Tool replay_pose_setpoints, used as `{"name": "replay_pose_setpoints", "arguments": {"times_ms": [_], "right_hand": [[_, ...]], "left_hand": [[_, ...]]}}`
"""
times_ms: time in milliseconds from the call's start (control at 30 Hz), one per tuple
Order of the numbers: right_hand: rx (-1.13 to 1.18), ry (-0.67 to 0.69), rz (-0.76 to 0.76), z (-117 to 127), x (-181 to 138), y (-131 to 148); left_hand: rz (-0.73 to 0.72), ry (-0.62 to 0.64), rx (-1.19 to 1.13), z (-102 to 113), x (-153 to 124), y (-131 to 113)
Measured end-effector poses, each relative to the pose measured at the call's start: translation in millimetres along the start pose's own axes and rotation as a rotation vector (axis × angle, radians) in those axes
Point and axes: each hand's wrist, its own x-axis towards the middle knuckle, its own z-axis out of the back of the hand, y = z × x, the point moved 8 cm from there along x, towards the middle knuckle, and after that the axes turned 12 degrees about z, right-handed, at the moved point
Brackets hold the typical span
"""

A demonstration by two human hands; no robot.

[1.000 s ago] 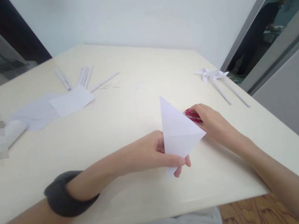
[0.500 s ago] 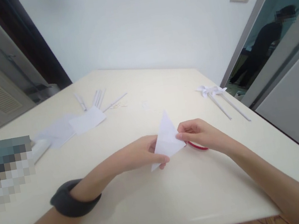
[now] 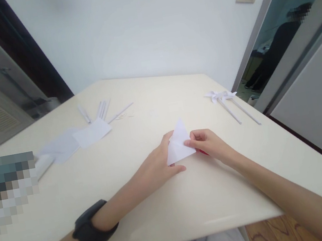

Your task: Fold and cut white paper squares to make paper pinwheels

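A folded white paper (image 3: pixel 179 145), roughly triangular with its point toward the wall, is held up between both hands over the table. My left hand (image 3: pixel 159 164) cups its left edge, fingers partly hidden behind the sheet and the thumb stretched out below it. My right hand (image 3: pixel 210 143) pinches the paper's right side between thumb and curled fingers. A red thing (image 3: pixel 204 152) shows just under my right hand, mostly covered, so its kind cannot be told.
Two paper pinwheels on sticks (image 3: pixel 229 110) lie at right on the table (image 3: pixel 166 219). White sheets (image 3: pixel 93 133), several rolled paper sticks (image 3: pixel 102 110) and small light bits (image 3: pixel 124 116) lie at left. A wall (image 3: pixel 144 27) stands behind. A person (image 3: pixel 283 45) is beyond the doorway.
The paper's lower left corner, which stuck out past my left thumb, is now folded in. My left hand has turned and its thumb has come off the paper. The view has shifted slightly.
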Motion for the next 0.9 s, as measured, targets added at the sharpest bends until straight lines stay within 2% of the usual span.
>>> {"name": "replay_pose_setpoints", "arguments": {"times_ms": [300, 600, 733, 900], "right_hand": [[-0.007, -0.028, 0.13, -3.1, 2.3, 8.7], [-0.003, 0.059, 0.224, -5.7, 1.5, 15.4], [0.002, 0.091, 0.238, -7.3, 0.9, 21.9], [0.002, 0.06, 0.204, -5.6, -0.1, 20.5]], "left_hand": [[-0.006, 0.053, -0.127, -0.5, 4.1, 4.3], [0.013, 0.244, -0.404, -6.9, 7.3, -2.7], [0.034, 0.29, -0.481, -5.3, 3.3, -7.8], [0.04, 0.316, -0.539, -3.0, -1.2, -11.9]]}}
